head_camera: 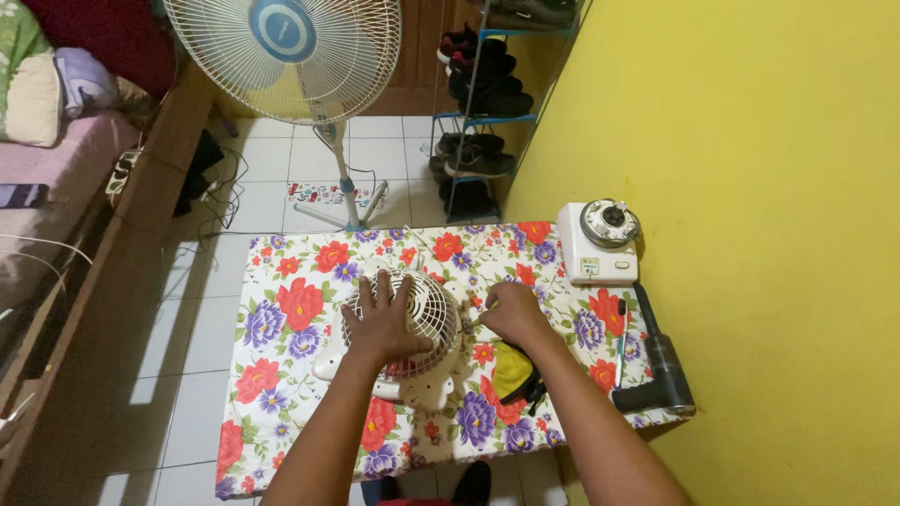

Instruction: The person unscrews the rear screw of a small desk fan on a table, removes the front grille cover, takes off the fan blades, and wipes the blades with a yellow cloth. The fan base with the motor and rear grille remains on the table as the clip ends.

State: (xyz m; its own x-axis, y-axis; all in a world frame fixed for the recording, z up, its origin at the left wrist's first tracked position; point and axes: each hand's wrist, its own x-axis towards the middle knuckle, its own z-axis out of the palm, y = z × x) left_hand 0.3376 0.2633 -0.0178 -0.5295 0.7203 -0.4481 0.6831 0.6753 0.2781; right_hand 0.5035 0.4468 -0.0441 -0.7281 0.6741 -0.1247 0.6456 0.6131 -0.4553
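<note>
Left hand [382,319] spread flat on the small white fan [412,337], steadying it on the floral counter [281,309]; right hand [511,312] closed around a thin tool [472,323] at the grille's edge.

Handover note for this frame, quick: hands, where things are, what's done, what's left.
Left hand: flat on the white grille of the small fan, pressing it down on the floral tablecloth.
Right hand: closed at the fan's right edge, seemingly holding a thin tool; the tool itself is too small to make out.
Nearby: yellow-and-black pouch under the right wrist, screwdriver and black handheld device at the table's right end, white appliance base at the far right corner.
Done: fan laid grille-up and steadied.
Left: grille is still on; work at the right edge is unfinished.
</note>
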